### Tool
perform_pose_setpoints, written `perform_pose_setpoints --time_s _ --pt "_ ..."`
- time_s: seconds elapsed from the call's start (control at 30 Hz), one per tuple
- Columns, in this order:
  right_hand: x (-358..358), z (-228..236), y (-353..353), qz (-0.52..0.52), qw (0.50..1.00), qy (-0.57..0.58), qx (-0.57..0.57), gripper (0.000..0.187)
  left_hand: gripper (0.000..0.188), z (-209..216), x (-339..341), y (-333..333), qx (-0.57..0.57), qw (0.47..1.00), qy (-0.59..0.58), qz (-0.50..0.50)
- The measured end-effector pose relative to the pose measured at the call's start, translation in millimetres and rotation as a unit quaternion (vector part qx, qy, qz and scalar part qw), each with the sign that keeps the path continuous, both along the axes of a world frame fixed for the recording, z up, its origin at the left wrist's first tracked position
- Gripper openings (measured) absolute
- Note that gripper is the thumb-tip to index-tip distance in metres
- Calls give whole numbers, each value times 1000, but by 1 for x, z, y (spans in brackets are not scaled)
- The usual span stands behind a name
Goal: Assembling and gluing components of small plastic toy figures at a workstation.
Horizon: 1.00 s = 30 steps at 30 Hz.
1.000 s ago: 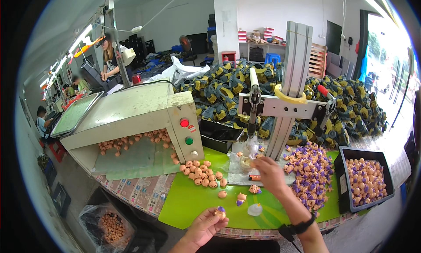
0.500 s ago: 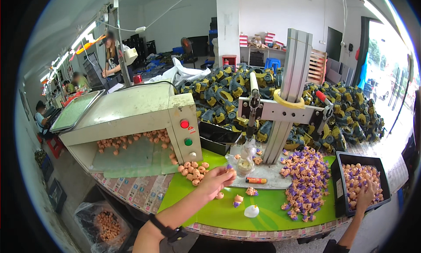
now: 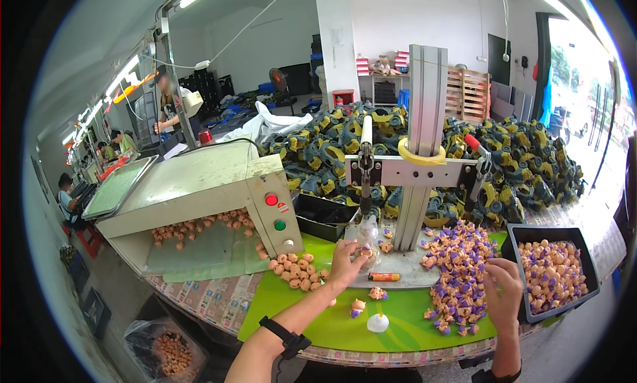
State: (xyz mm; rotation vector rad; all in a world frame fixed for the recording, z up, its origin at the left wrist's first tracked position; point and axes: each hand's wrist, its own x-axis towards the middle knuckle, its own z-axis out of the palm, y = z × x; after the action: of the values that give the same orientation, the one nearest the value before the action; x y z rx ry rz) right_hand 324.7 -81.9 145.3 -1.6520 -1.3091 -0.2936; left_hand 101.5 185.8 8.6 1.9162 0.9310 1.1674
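My left hand [image 3: 346,265] pinches a small peach-coloured plastic toy part [image 3: 365,252] at the clear, plastic-wrapped fixture [image 3: 369,231] under the hand press [image 3: 366,158]. The fixture partly hides that part. My right hand [image 3: 504,291] is raised at the right edge of a heap of peach-and-purple toy parts [image 3: 458,270], beside the black bin [image 3: 519,306]. Its fingers are curled in, and whatever they may hold is hidden. In the bin lie many round peach parts [image 3: 552,273], some with purple. An assembled peach-and-purple figure [image 3: 357,308] stands before the press, near another small piece [image 3: 378,293].
An orange glue-stick-like tube [image 3: 384,277] lies on the press base; a white pointed-top bottle [image 3: 378,323] stands on the green mat [image 3: 285,320]. Round peach heads [image 3: 297,271] sit by the cream machine [image 3: 192,184]. Yellow-grey toy parts [image 3: 524,170] are heaped behind.
My left hand has moved forward and right with its part, up to the fixture. My right hand has come out of the black bin and leftward to the heap's edge. The view has shifted slightly.
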Motion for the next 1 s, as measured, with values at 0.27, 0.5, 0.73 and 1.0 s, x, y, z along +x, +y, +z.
perform_pose_setpoints --time_s 0.27,0.5,0.73,1.0 --pt "-75 71 108 211 961 -158 90 27 27 -6 -4 5 49 999 -1 -19" --pt "-111 128 232 137 985 -100 39 69 30 -6 -4 7 -2 1000 21 -6" --pt "-119 163 210 362 886 274 99 77 22 -13 -3 11 -1 998 64 -4" --pt "-152 100 118 373 901 -191 113 20 40 -9 -27 -1 30 998 -2 -46"
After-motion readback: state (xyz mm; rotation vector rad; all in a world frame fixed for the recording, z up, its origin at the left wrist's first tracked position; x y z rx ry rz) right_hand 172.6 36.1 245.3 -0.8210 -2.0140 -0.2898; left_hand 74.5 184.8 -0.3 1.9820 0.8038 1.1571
